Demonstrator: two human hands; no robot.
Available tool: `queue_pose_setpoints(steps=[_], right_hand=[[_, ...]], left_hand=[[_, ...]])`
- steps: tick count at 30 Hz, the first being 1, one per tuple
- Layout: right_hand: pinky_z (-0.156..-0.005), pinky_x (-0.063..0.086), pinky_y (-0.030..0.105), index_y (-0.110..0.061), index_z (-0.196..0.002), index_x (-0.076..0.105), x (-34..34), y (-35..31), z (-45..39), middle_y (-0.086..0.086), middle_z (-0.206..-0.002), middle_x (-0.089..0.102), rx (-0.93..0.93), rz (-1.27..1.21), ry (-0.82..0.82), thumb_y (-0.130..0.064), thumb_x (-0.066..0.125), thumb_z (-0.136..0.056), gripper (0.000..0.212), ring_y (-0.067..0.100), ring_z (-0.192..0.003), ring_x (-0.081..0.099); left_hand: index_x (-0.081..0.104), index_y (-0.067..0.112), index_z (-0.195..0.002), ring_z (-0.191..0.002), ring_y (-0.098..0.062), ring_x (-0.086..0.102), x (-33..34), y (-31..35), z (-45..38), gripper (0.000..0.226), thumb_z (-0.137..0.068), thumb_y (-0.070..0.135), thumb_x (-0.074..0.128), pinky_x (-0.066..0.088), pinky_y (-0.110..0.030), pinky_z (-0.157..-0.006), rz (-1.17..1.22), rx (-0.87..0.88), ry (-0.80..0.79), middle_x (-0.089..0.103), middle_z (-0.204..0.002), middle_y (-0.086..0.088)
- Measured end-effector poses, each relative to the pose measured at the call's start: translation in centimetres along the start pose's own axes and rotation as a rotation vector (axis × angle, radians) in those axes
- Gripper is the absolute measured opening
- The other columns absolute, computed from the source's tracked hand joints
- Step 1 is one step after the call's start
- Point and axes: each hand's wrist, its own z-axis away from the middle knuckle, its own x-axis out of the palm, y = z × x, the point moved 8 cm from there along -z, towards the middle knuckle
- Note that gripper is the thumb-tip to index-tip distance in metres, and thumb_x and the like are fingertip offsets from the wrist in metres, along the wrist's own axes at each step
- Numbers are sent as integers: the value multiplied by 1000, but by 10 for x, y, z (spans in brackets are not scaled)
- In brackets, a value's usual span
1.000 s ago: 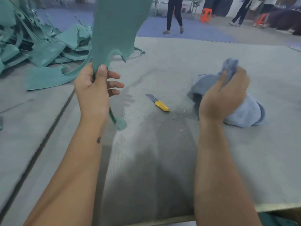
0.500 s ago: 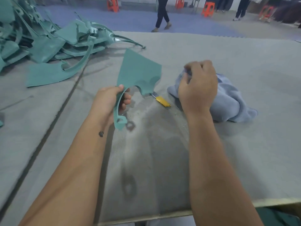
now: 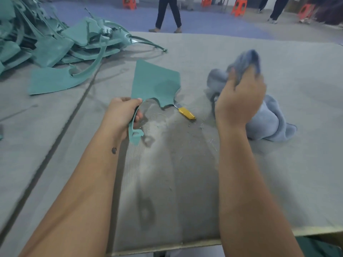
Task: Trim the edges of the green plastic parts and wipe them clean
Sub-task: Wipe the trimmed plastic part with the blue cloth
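Note:
My left hand grips the narrow curved stem of a flat green plastic part, whose wide end tilts away from me just above the grey mat. My right hand holds a bunched fold of a blue cloth lifted off the mat, with the rest of the cloth trailing down to the right. A knife with a yellow handle lies on the mat between my hands, its blade partly hidden under the green part.
A heap of green plastic parts fills the far left of the grey mat. Thin trimmings lie scattered near the knife. People and orange stools stand beyond the table's far edge. The mat's near edge runs under my forearms.
My left hand has brought the green part down from held high to low over the mat. My right hand dropped to the cloth, then lifted a fold of it again.

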Motion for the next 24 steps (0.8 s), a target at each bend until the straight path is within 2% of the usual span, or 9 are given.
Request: queue_pose_setpoints(steps=[4, 6, 8, 11, 15, 18, 21, 23, 24], right_hand=[[-52, 35, 35, -4, -81, 47, -12, -4, -5, 9, -76, 54, 94, -704, 36, -22, 39, -100, 27, 35, -61, 34], [-71, 49, 31, -21, -90, 57, -30, -22, 2, -12, -84, 55, -55, -550, 179, -13, 43, -97, 18, 20, -74, 53], [-81, 38, 8, -8, -103, 58, -31, -31, 10, -16, -92, 55, -151, -337, 241, -16, 53, -90, 15, 2, -85, 52], [-67, 39, 23, -8, -83, 54, -14, -48, 24, 3, -78, 52, -276, -123, 152, -9, 59, -73, 11, 18, -74, 47], [-68, 38, 40, -1, -77, 58, 32, -75, 50, 17, -83, 59, -561, 9, -164, -10, 67, -71, 14, 32, -78, 52], [-89, 42, 44, -5, -101, 65, 78, -76, 80, 13, -106, 65, -617, 82, -577, -27, 62, -86, 27, 33, -102, 59], [-116, 8, 39, -19, -138, 47, 105, -64, 104, -2, -148, 43, -521, 183, -896, -42, 40, -98, 47, 14, -140, 31], [-112, 15, 37, -28, -123, 61, 106, -68, 111, -9, -134, 57, -426, -13, -1037, -40, 40, -99, 35, 7, -129, 42], [-99, 31, 37, -30, -95, 70, 104, -70, 110, -12, -105, 69, -318, -173, -1077, -37, 45, -97, 26, 7, -105, 56]], left_hand=[[56, 16, -81, -28, -6, 36, 3, 5, -1, 19, -98, 10, 48, 25, -10, -31, -7, 12, -87, 46, -41, 0], [52, 17, -76, -32, -8, 40, 4, 5, -1, 21, -96, 11, 52, 29, -11, -33, 64, -18, -91, 48, -52, -5], [50, 15, -72, -44, -14, 50, 4, 5, -2, 23, -94, 10, 58, 42, -19, -38, 136, -12, -88, 53, -64, -9], [62, 8, -78, -58, -22, 65, 8, 6, 0, 11, -89, 8, 63, 59, -28, -53, 158, 1, -128, 68, -71, -12], [55, 2, -87, -58, -30, 66, 19, 0, 3, 7, -89, -4, 51, 56, -30, -48, 359, -87, -178, 65, -79, -23], [57, 9, -96, -62, -22, 67, 28, 6, 4, 27, -85, -10, 42, 57, -28, -54, 294, -14, -259, 69, -76, -11], [54, 6, -107, -64, -18, 64, 34, 9, 7, 43, -78, -17, 32, 55, -24, -55, 343, 40, -302, 65, -79, -11], [53, 6, -113, -74, -22, 65, 36, 5, 7, 52, -74, -18, 28, 56, -28, -64, 421, 21, -321, 63, -90, -14], [53, 6, -115, -79, -25, 66, 36, 2, 7, 57, -70, -18, 27, 57, -31, -70, 458, -7, -340, 63, -95, -16]])
